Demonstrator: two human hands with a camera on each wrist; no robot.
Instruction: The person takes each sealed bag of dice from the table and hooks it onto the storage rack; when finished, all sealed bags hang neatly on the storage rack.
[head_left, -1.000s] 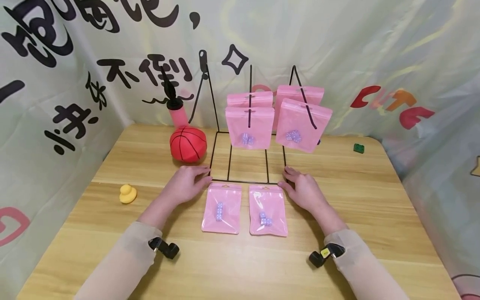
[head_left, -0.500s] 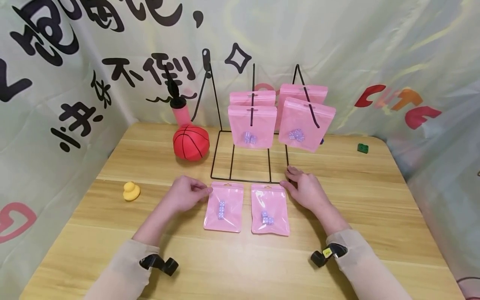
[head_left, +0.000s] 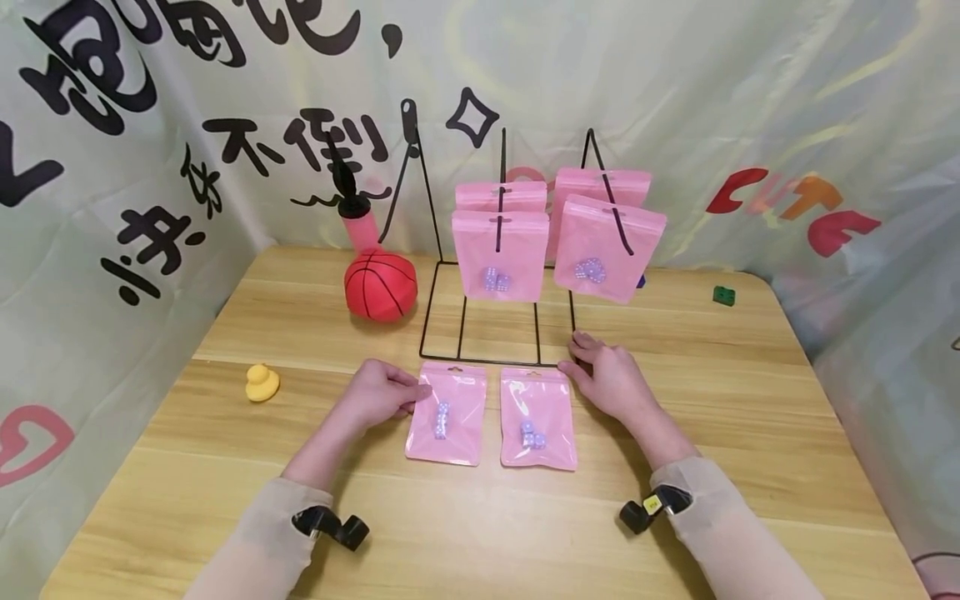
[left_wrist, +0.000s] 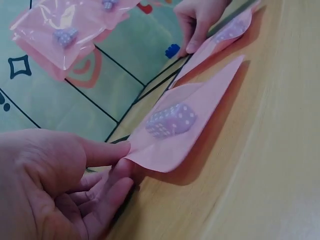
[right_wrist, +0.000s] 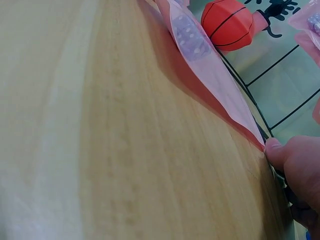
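Observation:
My left hand pinches the left edge of a flat pink zip bag between thumb and fingers. In the left wrist view, this bag's near edge bends up at the fingertips, and lilac dotted dice show through its front. A second pink bag with lilac dice lies to its right. My right hand holds the front right corner of a black wire rack, thumb at the front bar and fingers by the side bar. Its lower fingers are partly hidden in the right wrist view.
Several pink dice bags hang from the rack's middle and right hooks. Behind left stand a red basketball-patterned ball and a pink hand pump. A yellow duck sits left; a green toy brick lies back right.
My left hand has left the rack's front left corner, moved toward me and taken hold of the left bag's edge. The right hand has stayed at the rack's right corner.

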